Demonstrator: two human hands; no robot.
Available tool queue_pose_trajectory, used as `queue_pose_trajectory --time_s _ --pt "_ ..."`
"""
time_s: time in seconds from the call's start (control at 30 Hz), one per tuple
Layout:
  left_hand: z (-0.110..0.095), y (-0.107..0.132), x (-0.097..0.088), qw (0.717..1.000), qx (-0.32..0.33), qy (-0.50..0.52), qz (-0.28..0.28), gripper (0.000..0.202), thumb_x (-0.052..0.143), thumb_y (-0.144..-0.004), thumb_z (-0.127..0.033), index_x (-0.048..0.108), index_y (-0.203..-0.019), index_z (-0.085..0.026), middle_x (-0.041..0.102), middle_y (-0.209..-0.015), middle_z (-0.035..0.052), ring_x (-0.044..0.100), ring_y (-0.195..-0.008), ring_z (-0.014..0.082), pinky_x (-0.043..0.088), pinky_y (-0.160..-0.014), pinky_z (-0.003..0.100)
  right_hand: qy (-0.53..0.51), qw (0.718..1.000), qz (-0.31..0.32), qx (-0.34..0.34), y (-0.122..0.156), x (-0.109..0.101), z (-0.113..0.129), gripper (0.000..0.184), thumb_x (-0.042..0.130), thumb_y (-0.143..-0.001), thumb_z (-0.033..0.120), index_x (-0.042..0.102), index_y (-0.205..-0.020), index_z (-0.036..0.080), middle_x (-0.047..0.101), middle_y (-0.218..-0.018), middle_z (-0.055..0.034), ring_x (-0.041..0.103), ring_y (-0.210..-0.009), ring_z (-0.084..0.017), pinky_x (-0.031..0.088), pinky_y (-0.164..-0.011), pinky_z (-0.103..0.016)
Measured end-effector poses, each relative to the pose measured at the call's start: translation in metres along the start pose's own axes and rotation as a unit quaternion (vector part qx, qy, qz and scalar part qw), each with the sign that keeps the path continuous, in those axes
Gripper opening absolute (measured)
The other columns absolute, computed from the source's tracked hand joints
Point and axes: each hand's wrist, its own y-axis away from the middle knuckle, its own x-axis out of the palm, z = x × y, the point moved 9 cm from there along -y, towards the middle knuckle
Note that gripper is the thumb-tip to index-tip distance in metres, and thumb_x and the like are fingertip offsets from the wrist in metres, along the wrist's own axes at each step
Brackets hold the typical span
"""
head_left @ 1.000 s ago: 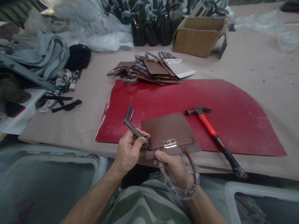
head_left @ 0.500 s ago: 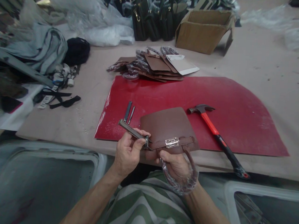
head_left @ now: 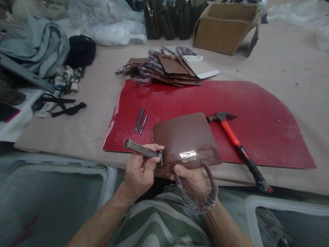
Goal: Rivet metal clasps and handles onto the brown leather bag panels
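My left hand is closed round a dark metal punch tool, whose wider end sits at the left edge of a brown leather bag panel. That panel carries a shiny metal clasp on a strap and a plastic-wrapped handle. My right hand grips the panel near its lower edge, thumb on top, with the handle looping over the wrist. Exactly how the tool meets the leather is too small to tell. A claw hammer with a red and black grip lies to the right.
Under the work is a red board. Two slim metal tools lie on its left part. Behind it are stacked brown bag panels, a cardboard box and dark bags. Plastic bins flank me below the table edge.
The outer end of the punch tool has tilted slightly down and left in my left hand. The bag panel has shifted a little, and light now glares off the clasp.
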Motion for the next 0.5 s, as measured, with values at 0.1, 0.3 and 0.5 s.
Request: queue_pose_trajectory --time_s 0.1,0.3,0.5 --pt "-0.001 0.002 0.001 1.0 0.015 -0.007 0.001 0.017 0.059 -0.094 -0.018 0.055 -0.11 -0.02 0.071 -0.111 0.0093 0.07 -0.106 0.0217 0.056 -0.093 0.038 -0.001 1.0 0.002 -0.009 0.0 0.001 0.001 0.017 0.073 -0.081 0.034 0.07 -0.088 0.019 0.065 -0.071 -0.001 0.057 -0.059 -0.014 0.047 -0.055 -0.027" --pt "0.005 -0.002 0.003 1.0 0.002 -0.001 0.005 0.017 0.057 -0.095 -0.018 0.055 -0.112 -0.021 0.071 -0.11 0.0088 0.071 -0.104 0.0213 0.056 -0.094 0.038 -0.012 1.0 -0.006 -0.005 -0.002 -0.002 -0.001 0.017 0.074 -0.081 0.035 0.07 -0.088 0.019 0.066 -0.075 -0.0013 0.057 -0.06 -0.013 0.047 -0.055 -0.026" --pt "0.0 -0.01 0.009 0.999 0.03 -0.025 0.015 0.018 0.056 -0.095 -0.018 0.055 -0.112 -0.02 0.072 -0.109 0.0089 0.07 -0.104 0.0204 0.056 -0.094 0.036 0.003 1.0 -0.018 0.0 -0.005 -0.006 0.005 0.021 0.076 -0.078 0.036 0.072 -0.089 0.018 0.065 -0.067 -0.0009 0.058 -0.06 -0.014 0.048 -0.056 -0.025"
